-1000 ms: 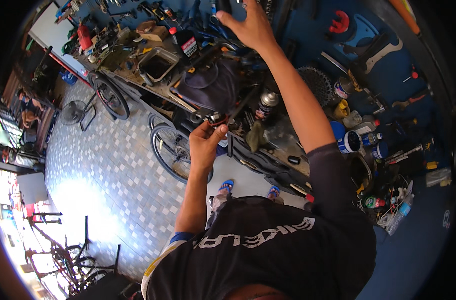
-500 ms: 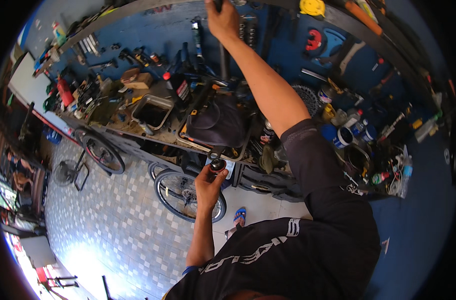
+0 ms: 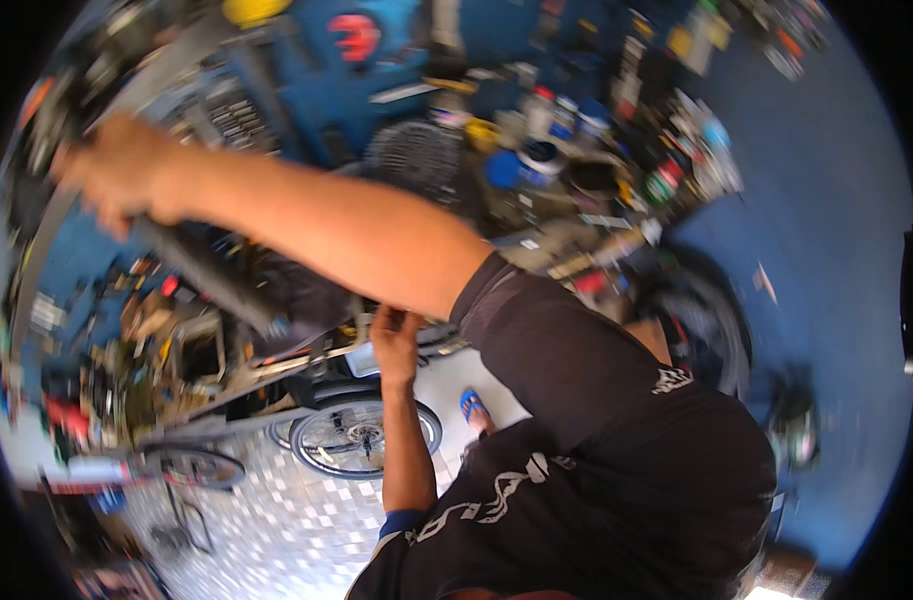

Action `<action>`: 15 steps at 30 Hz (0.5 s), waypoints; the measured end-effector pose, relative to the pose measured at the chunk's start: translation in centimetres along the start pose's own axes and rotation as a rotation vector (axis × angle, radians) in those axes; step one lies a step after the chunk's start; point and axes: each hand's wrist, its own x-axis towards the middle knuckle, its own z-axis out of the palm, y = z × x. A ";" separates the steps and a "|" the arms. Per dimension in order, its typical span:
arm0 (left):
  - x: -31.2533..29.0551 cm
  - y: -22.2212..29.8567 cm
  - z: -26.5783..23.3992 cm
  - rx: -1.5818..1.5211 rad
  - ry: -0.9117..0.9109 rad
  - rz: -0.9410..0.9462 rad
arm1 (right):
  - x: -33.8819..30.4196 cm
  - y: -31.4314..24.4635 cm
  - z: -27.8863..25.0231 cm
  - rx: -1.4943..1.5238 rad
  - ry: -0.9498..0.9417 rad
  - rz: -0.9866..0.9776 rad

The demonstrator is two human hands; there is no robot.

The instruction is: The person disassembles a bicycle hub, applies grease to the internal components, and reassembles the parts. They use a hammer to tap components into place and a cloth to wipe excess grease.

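Stretched up to the left, my right hand (image 3: 126, 170) is smeared by motion, its fingers closed round a long dark bar-like tool (image 3: 211, 275). The tool slants down to the right, and its lower end comes in front of a black bag (image 3: 311, 300) on the workbench (image 3: 246, 378). My left hand (image 3: 394, 345) is raised below my right forearm, with fingers bent upward. My right arm hides what lies at its fingertips. Behind that hand lies a pale flat piece (image 3: 362, 360).
A bicycle wheel (image 3: 361, 435) stands below the bench, another wheel (image 3: 191, 467) farther left. A metal tray (image 3: 198, 345) sits on the cluttered bench. Tubs (image 3: 541, 162) and bottles crowd the right side. Tools hang on the blue wall, among them a red tool (image 3: 354, 38).
My view has swung right. My right hand has come down from the upper rack, bringing the dark bar-like tool. The round dark part seen in my left hand before is now hidden.
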 end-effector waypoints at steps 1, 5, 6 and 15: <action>0.3 -2.4 1.5 -0.031 -0.059 0.002 | -4.6 -2.3 -1.7 -0.074 0.039 0.030; -1.5 -12.5 4.1 -0.095 -0.335 -0.469 | -24.1 -5.6 -8.3 -0.583 0.262 -0.150; -4.1 -14.5 4.6 -0.015 -0.472 -0.214 | -28.7 -4.1 -9.8 -0.712 0.336 -0.201; -17.3 -26.8 21.1 0.189 -0.880 -0.416 | -76.4 -7.6 -12.9 -0.872 1.382 0.701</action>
